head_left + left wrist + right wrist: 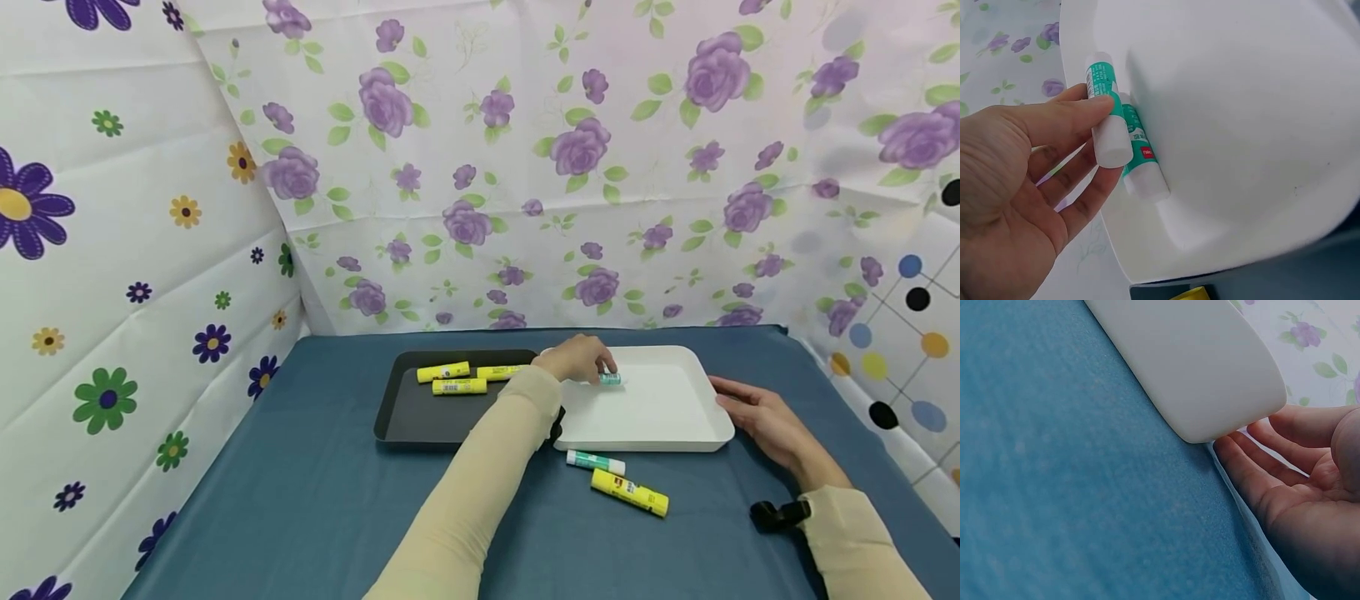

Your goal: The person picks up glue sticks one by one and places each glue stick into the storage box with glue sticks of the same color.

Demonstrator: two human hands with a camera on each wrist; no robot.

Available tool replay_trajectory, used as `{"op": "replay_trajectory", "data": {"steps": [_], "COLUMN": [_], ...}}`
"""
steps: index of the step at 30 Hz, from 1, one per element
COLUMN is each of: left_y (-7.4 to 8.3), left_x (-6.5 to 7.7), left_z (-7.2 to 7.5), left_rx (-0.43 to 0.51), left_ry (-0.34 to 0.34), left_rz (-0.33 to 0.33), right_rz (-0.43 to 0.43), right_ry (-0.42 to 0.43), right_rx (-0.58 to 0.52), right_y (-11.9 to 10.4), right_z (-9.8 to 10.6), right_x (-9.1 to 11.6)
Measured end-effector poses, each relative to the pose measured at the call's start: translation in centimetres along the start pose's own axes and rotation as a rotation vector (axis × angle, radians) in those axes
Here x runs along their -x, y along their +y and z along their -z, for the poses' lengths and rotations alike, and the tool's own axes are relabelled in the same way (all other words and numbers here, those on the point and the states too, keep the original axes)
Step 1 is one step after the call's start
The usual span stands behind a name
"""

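My left hand (576, 358) reaches over the white tray (637, 425), pinching a teal-and-white glue stick (1105, 125) between thumb and fingers. Close against it, partly behind it in the left wrist view, another teal glue stick (1141, 153) lies in the tray near its rim. At the tray's right side my right hand (768, 421) touches the outer edge, its fingers (1250, 469) fairly straight along the corner. On the cloth in front of the tray lie a teal glue stick (595, 462) and a larger yellow glue stick (630, 493).
A dark tray (408, 429) with several yellow glue sticks (459, 387) stands left of the white one, partly covered by my left sleeve. Blue cloth (315, 500) covers the table. Flowered sheets (465, 167) hang behind and at the sides.
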State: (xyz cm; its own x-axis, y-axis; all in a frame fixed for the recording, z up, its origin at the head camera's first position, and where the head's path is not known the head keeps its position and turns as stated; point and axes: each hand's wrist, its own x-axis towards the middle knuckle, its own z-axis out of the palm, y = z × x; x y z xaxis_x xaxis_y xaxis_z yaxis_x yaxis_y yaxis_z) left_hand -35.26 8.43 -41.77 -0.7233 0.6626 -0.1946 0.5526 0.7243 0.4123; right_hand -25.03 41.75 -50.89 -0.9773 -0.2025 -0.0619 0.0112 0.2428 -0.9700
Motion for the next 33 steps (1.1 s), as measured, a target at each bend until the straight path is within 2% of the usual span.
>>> {"op": "replay_trajectory", "data": {"steps": [5, 14, 19, 26, 33], "left_y": [0.1, 0.2, 0.0, -0.1, -0.3], "left_x": [0.1, 0.2, 0.4, 0.5, 0.8], "left_z": [-0.5, -0.9, -1.2, -1.4, -0.8], "left_rx": [-0.013, -0.098, -0.094, -0.118, -0.009], "left_ry": [-0.006, 0.016, 0.029, 0.050, 0.051], "left_rz": [0.009, 0.031, 0.050, 0.043, 0.024], "right_rz": [-0.003, 0.006, 0.018, 0.017, 0.007], "right_ry": [0.000, -0.001, -0.002, 0.002, 0.001], "right_rx": [-0.002, -0.011, -0.008, -0.006, 0.002], "right_y": [0.1, 0.2, 0.2, 0.3, 0.3], "right_z": [0.0, 0.1, 0.1, 0.0, 0.0], "right_x": [0.0, 0.0, -0.1, -0.2, -0.1]}}
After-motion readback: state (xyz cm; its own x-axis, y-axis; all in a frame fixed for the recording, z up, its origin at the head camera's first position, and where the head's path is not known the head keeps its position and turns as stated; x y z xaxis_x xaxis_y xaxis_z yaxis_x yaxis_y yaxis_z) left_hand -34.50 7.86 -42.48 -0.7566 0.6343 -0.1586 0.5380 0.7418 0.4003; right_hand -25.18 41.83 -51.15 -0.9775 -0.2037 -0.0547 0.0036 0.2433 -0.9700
